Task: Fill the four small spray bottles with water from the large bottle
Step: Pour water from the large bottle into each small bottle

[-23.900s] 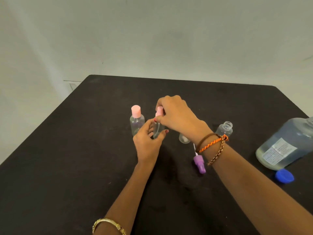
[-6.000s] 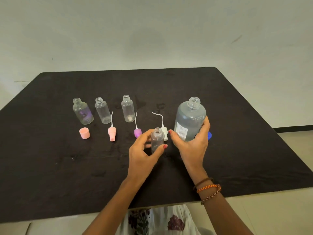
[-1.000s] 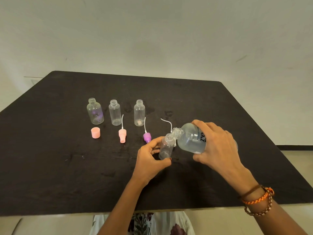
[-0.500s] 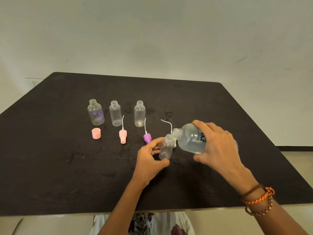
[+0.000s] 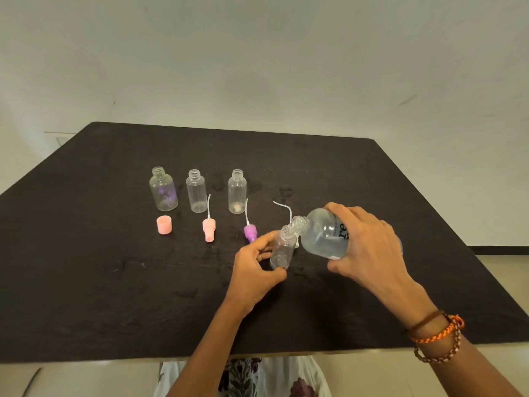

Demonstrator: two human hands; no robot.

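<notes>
Nothing has shifted: right hand [image 5: 369, 247] grips the tilted large bottle [image 5: 320, 236], neck touching the small spray bottle [image 5: 282, 247] pinched by left hand [image 5: 252, 270].

The right hand [image 5: 369, 247] is gripping the large bottle [image 5: 323, 236], tipping it so its mouth is touching the neck of the small bottle [image 5: 283, 247] that the left hand [image 5: 254, 270] is holding. 3 open bottles [image 5: 197, 191] are standing in a row on the black table [image 5: 86, 282], with 1 pink cap [image 5: 164, 224] and 2 sprayer tops [image 5: 209, 229] lying in front.
</notes>
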